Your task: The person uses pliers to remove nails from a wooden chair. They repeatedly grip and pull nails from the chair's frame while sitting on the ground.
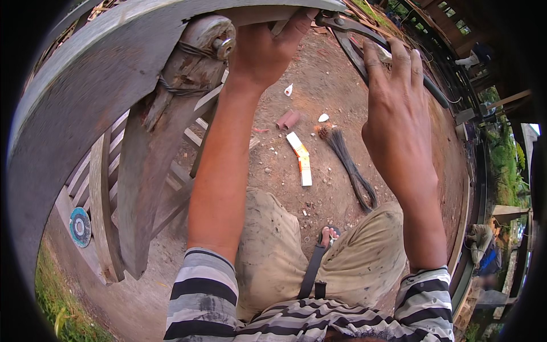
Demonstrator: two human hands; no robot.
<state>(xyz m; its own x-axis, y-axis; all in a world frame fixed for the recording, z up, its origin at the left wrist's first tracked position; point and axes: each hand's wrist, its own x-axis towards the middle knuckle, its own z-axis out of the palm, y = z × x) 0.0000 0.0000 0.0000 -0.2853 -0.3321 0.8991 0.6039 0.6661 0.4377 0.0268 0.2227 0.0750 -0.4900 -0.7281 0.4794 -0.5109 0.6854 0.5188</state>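
Note:
My left hand [263, 57] grips the underside of a weathered wooden beam [114, 45] at the top, its thumb reaching toward the beam's right end and its other fingers mostly hidden. In my right hand [399, 108] is a pair of pincers [373, 37] with long dark handles; the fingers lie over the handles and the thumb is out of sight. The jaws are at the beam's end, close to my left thumb; whether they bite on anything is unclear. Left of my left wrist, a rough wooden post [208, 34] is bound with wire and carries a metal bolt [224, 48].
On the dirt ground lie a bundle of dark wire [348, 165], white-and-yellow packets [299, 157], a reddish-brown piece [288, 119] and a small white cap [323, 117]. A slatted wooden frame [102, 199] stands left, with a grinding disc [80, 227] by it.

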